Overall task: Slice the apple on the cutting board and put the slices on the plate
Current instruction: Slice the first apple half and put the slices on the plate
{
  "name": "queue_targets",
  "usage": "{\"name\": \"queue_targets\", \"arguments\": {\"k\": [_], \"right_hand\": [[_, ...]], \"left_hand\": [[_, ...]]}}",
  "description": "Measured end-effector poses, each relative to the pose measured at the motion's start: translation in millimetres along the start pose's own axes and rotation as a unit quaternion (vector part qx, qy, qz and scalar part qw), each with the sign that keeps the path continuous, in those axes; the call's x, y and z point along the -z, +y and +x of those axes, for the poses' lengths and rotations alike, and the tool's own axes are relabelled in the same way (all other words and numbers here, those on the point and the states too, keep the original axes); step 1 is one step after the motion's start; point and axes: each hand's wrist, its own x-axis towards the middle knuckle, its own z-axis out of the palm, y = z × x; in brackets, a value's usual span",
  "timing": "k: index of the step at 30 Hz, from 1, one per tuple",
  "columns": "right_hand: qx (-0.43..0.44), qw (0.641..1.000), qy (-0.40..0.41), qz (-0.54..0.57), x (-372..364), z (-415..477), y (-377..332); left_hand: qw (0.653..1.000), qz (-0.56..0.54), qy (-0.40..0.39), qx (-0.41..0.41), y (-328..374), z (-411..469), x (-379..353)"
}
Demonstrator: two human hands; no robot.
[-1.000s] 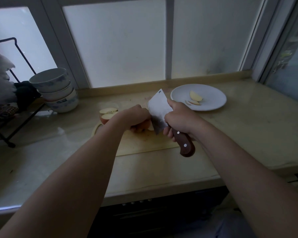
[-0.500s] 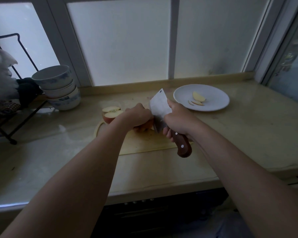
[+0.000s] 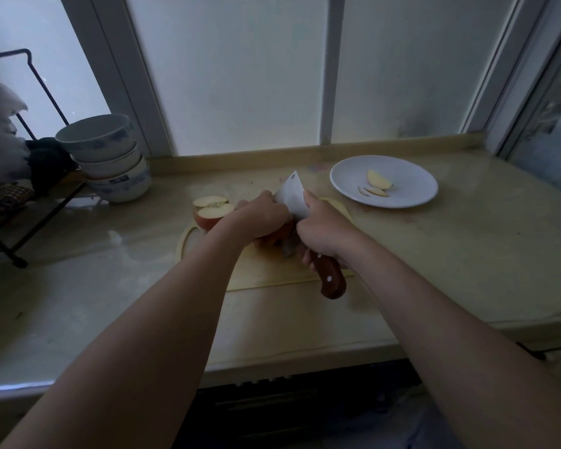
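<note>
On the pale cutting board my left hand curls over a red apple piece and holds it down; most of that piece is hidden under my fingers. My right hand grips the wooden handle of a cleaver, whose blade stands against the apple piece right beside my left fingers. Two more cut apple pieces lie at the board's far left corner, cut faces up. The white plate at the back right holds a few apple slices.
Three stacked bowls stand at the back left by a black wire rack with cloths on it. A frosted window runs along the back wall. The counter's front edge lies just below my forearms.
The cleaver blade has gone down a little into the apple piece under my left hand. Both hands stay in place on the board; the camera has tilted slightly.
</note>
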Motion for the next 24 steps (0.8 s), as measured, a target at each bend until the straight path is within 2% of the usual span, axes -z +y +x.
{"name": "queue_targets", "arguments": {"k": [12,18,24], "right_hand": [[-0.012,0.999,-0.031,-0.011,8.8,-12.9,7.2],[0.013,0.999,0.029,0.018,22.6,-21.1,5.4],[0.022,0.998,0.046,0.035,26.1,-20.4,0.5]], "left_hand": [[0.999,0.004,0.027,0.018,-2.5,6.2,-2.7],[1.000,0.000,0.021,0.022,-2.7,4.0,-4.0],[0.999,-0.004,0.023,0.032,-0.1,1.4,-3.8]]}}
